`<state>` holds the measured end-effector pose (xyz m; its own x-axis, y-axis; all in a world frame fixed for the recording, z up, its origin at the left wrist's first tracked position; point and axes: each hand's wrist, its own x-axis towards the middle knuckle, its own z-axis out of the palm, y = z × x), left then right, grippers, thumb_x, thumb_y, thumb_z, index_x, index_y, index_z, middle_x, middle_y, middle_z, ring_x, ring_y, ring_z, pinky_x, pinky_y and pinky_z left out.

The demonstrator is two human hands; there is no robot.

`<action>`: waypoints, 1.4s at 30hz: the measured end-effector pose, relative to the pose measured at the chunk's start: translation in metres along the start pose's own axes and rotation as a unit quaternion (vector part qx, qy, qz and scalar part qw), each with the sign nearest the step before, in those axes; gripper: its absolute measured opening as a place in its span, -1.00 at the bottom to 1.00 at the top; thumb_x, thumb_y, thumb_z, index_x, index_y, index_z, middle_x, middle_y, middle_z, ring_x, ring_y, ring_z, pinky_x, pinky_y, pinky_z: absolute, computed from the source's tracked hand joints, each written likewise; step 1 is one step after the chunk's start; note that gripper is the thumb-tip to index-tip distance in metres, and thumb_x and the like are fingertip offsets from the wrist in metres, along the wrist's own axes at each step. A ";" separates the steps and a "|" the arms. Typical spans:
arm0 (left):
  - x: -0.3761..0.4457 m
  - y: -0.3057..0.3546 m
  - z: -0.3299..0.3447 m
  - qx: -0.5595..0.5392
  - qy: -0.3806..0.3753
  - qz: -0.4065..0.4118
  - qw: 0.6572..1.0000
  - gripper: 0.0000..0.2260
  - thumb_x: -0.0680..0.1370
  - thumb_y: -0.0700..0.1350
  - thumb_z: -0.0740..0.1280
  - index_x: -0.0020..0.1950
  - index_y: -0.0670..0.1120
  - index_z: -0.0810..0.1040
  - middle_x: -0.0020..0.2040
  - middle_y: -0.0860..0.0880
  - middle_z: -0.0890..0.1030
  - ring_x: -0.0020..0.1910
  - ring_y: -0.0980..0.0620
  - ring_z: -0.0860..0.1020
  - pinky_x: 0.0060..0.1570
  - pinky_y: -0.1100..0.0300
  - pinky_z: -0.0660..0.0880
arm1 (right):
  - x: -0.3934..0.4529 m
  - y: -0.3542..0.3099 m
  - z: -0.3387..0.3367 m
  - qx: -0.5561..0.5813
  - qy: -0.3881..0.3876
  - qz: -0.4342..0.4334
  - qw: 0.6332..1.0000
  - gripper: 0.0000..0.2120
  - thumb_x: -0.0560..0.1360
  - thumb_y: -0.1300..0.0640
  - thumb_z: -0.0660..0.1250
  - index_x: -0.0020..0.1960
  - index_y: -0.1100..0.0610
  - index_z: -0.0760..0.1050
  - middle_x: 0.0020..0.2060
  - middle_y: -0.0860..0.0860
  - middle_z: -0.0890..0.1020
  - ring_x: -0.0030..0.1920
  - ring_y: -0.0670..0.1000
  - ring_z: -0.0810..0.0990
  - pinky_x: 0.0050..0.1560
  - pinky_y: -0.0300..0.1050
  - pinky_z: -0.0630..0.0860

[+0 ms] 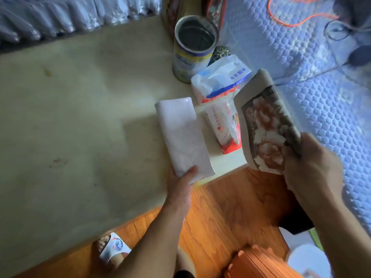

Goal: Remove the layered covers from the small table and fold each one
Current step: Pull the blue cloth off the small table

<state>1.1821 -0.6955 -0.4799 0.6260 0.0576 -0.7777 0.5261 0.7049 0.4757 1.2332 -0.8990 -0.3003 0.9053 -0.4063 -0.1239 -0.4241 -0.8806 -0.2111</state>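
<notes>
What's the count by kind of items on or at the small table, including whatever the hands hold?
Folded covers: 2, white folded cover held by the left hand, patterned folded cover held by the right hand
Tissue packs: 2, blue-white tissue pack, red-white tissue pack
Cans: 1, open tin can
Total: 5

folded cover (181,135) on table (80,97), tissue packs (220,101) right

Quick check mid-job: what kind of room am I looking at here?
Most likely a bedroom in a home. A quilted blue mattress lies right beside the small table, the floor is wood, and household clutter such as a tissue pack and an open tin sits on the table.
</notes>
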 end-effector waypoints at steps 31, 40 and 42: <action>0.037 0.085 -0.032 0.434 0.126 -0.014 0.892 -0.26 0.30 0.46 0.18 0.30 -0.01 0.49 0.23 -0.05 0.63 0.19 -0.11 0.59 0.26 -0.12 0.52 | -0.020 -0.080 0.189 0.053 -0.104 -0.171 0.978 -0.43 0.55 -0.04 0.15 0.53 0.09 0.30 0.44 0.24 0.32 0.40 0.34 0.30 0.42 0.22 0.27; 0.040 0.058 -0.016 0.427 0.138 -0.010 0.893 -0.58 0.59 0.19 0.32 0.28 -0.08 0.50 0.30 -0.09 0.59 0.20 -0.10 0.59 0.25 -0.01 0.53 | -0.016 -0.069 0.212 -0.006 -0.163 -0.205 0.965 -0.40 0.65 -0.22 -0.07 0.59 -0.20 -0.27 0.63 0.05 -0.06 0.60 0.23 -0.09 0.56 0.20 -0.06; 0.042 0.054 -0.012 0.495 0.143 0.023 0.857 -0.64 0.59 0.16 0.32 0.16 -0.12 0.53 0.21 -0.19 0.63 0.17 -0.20 0.59 0.17 0.02 0.52 | -0.012 -0.065 0.218 -0.011 -0.181 -0.193 0.964 -0.39 0.65 -0.24 -0.07 0.58 -0.22 -0.28 0.63 0.05 -0.08 0.61 0.19 -0.08 0.56 0.17 -0.08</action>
<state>1.2297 -0.6467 -0.4917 0.5676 0.3406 -0.7496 0.8233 -0.2401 0.5143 1.2444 -0.7835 -0.4969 0.9261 0.0612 -0.3723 -0.0529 -0.9559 -0.2888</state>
